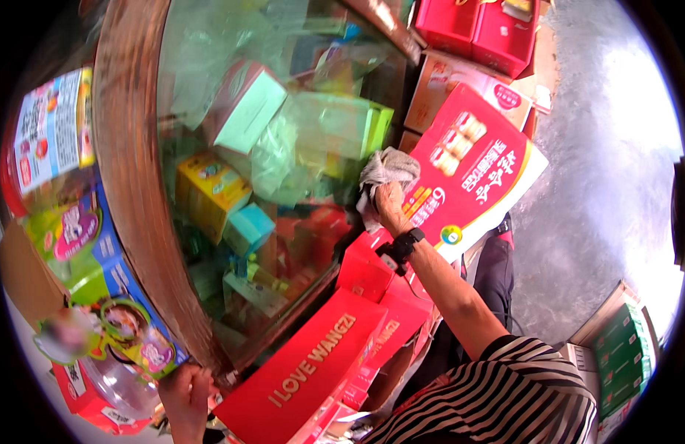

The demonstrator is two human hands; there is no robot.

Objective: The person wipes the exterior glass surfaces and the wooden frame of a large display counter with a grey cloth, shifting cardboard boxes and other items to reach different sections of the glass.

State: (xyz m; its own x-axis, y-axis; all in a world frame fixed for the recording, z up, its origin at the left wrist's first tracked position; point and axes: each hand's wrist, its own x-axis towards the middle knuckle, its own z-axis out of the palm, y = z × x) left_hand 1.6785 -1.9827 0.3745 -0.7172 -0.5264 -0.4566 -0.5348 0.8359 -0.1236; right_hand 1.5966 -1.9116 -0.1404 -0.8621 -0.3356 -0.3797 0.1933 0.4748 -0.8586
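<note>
My right hand grips a crumpled greyish cloth at the right edge of a glass-topped wooden case. The cloth lies between the glass and a red printed cardboard sheet. A black device is strapped to my right wrist. At the lower left, my left hand is near the corner of the case's brown wooden frame, beside a colourful package. Its fingers look curled and blurred, and whether they hold anything is unclear. Under the glass are a yellow box, a turquoise box and clear plastic wrapping.
Red cartons stand along the case's lower right side. A red divided box sits on cardboard cartons at the top. On the left are a plastic jar and a clear container. A green carton stands on the grey floor.
</note>
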